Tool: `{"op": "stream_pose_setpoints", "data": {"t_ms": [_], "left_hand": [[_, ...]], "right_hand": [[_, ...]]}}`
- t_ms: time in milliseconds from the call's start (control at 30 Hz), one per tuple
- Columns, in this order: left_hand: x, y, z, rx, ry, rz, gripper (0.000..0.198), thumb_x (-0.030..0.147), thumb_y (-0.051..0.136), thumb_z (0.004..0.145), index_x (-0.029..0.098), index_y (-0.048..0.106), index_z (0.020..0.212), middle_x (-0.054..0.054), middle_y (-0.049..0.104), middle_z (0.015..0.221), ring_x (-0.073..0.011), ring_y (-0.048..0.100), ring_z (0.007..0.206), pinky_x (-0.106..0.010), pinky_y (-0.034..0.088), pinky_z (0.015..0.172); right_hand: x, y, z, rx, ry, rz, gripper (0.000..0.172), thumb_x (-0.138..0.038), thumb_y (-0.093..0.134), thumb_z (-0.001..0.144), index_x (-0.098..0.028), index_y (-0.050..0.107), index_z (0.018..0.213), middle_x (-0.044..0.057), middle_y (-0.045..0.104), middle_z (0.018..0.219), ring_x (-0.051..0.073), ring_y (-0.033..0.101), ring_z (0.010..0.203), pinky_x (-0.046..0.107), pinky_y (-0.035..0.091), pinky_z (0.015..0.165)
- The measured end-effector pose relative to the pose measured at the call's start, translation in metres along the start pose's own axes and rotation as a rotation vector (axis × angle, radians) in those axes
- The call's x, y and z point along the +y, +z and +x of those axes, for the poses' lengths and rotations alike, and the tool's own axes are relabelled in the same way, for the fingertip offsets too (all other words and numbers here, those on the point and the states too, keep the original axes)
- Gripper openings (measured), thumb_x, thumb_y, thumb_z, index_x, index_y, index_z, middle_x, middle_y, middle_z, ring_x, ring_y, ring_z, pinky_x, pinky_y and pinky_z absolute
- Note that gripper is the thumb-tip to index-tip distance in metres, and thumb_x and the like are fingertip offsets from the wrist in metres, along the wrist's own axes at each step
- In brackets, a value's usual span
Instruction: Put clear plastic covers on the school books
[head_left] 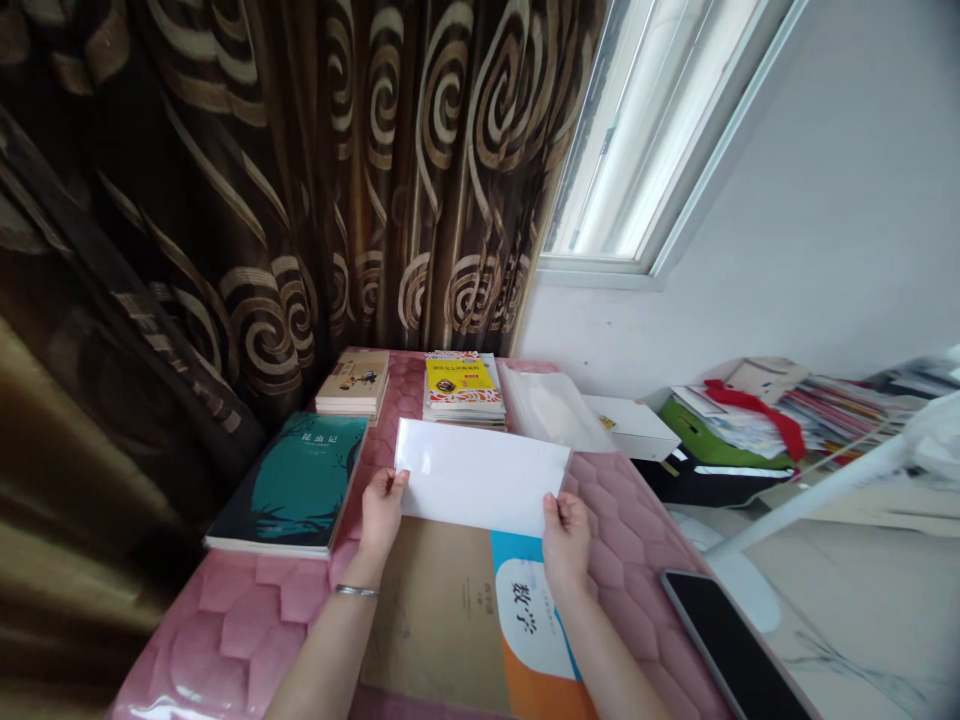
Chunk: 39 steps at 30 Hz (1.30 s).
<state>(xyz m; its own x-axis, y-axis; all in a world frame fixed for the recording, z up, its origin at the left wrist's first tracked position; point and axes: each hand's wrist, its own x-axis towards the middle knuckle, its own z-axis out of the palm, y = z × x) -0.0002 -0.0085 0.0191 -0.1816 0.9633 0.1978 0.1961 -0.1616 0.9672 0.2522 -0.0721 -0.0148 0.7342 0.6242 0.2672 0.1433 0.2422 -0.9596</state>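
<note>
Far left: patterned curtain, brown with pale spirals, hung behind the table, whose top is covered in pink quilted-look material. Teal book, laid flat near the table's left edge. Small tan books, stacked just beyond it. Left hand, one: the left edge of the white sheet is pinched between thumb and fingers; a silver bracelet is worn on the wrist. White sheet, glossy: held up by both hands over the far edge of the mathematics book (whether the two touch cannot be told). Mathematics book, laid flat, tan with a blue, white and orange panel at right. Yellow-topped stack, placed beyond the sheet. Clear plastic covers, piled beside that stack. Right hand, one: the sheet's lower right corner is gripped by thumb and fingers. White box, set beside the covers. Far right: phone, dark-screened, laid along the table's right edge.
</note>
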Motion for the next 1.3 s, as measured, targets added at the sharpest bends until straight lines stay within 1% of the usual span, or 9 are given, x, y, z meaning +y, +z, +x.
{"op": "stream_pose_setpoints", "data": {"t_ms": [167,367,533,667,767,900,1033,1167,1300], "left_hand": [[0.0,-0.002,0.0,-0.001,0.023,0.016,0.041,0.059,0.056,0.073,0.019,0.051,0.063,0.003,0.051,0.057,-0.0127,0.045,0.055,-0.024,0.034,0.055],[0.001,-0.008,0.008,-0.113,-0.019,-0.102,0.044,0.061,0.062,0.068,0.018,0.054,0.07,0.004,0.052,0.058,-0.0104,0.045,0.052,-0.021,0.035,0.05],[0.0,-0.004,0.019,-0.103,-0.051,0.0,0.048,0.067,0.058,0.064,0.02,0.048,0.065,0.004,0.049,0.055,-0.0103,0.044,0.05,-0.021,0.034,0.048],[0.0,-0.004,0.025,-0.137,-0.069,0.109,0.041,0.06,0.057,0.067,0.019,0.053,0.068,-0.001,0.059,0.063,-0.0158,0.056,0.062,-0.024,0.04,0.056],[0.002,-0.013,0.021,-0.165,-0.11,0.219,0.03,0.049,0.058,0.07,0.019,0.055,0.066,-0.007,0.064,0.068,-0.0245,0.064,0.076,-0.03,0.044,0.066],[0.003,-0.037,-0.003,-0.224,-0.14,0.599,0.021,0.039,0.053,0.076,0.019,0.055,0.069,-0.015,0.07,0.084,-0.0296,0.065,0.093,-0.035,0.045,0.08],[0.006,-0.057,-0.05,-0.365,-0.192,0.794,0.023,0.041,0.054,0.077,0.019,0.055,0.07,-0.015,0.07,0.083,-0.0288,0.067,0.085,-0.035,0.045,0.076],[0.022,-0.058,-0.092,-0.419,-0.235,0.998,0.037,0.04,0.059,0.074,0.009,0.057,0.095,-0.024,0.066,0.103,-0.0363,0.063,0.099,-0.04,0.045,0.076],[0.039,-0.049,-0.105,-0.393,-0.312,1.06,0.042,0.033,0.061,0.073,0.005,0.052,0.103,-0.027,0.063,0.106,-0.0368,0.062,0.102,-0.04,0.045,0.08]], "right_hand": [[0.002,-0.001,0.0,-0.012,-0.001,-0.004,0.035,-0.054,0.06,0.077,-0.021,0.05,0.083,0.0,0.06,0.077,0.016,0.055,0.07,0.028,0.044,0.064],[0.0,0.001,0.004,0.002,0.009,0.019,0.038,-0.055,0.063,0.073,-0.02,0.052,0.082,0.001,0.062,0.075,0.017,0.057,0.071,0.029,0.046,0.065],[-0.003,-0.002,0.013,-0.087,0.071,0.072,0.048,-0.054,0.068,0.069,-0.018,0.058,0.1,0.003,0.068,0.079,0.019,0.062,0.073,0.031,0.048,0.067],[-0.002,-0.005,0.022,-0.098,0.09,0.086,0.046,-0.051,0.074,0.061,-0.02,0.059,0.091,0.001,0.067,0.074,0.017,0.061,0.067,0.03,0.048,0.063],[0.0,-0.002,0.028,-0.091,0.1,0.084,0.041,-0.05,0.076,0.057,-0.02,0.058,0.08,0.001,0.066,0.073,0.017,0.061,0.068,0.03,0.048,0.064],[0.006,0.005,0.036,-0.077,0.113,0.097,0.041,-0.05,0.076,0.055,-0.02,0.056,0.075,-0.001,0.064,0.069,0.016,0.059,0.066,0.029,0.048,0.064],[0.011,0.008,0.039,-0.07,0.143,0.105,0.042,-0.05,0.076,0.053,-0.02,0.055,0.074,-0.002,0.063,0.067,0.015,0.057,0.061,0.028,0.047,0.06],[0.011,0.005,0.039,-0.083,0.172,0.096,0.043,-0.052,0.074,0.053,-0.02,0.056,0.077,-0.003,0.062,0.063,0.015,0.056,0.057,0.028,0.046,0.056],[0.011,0.002,0.039,-0.079,0.166,0.072,0.043,-0.053,0.072,0.053,-0.02,0.056,0.078,-0.003,0.062,0.064,0.015,0.057,0.058,0.028,0.046,0.057]]}}
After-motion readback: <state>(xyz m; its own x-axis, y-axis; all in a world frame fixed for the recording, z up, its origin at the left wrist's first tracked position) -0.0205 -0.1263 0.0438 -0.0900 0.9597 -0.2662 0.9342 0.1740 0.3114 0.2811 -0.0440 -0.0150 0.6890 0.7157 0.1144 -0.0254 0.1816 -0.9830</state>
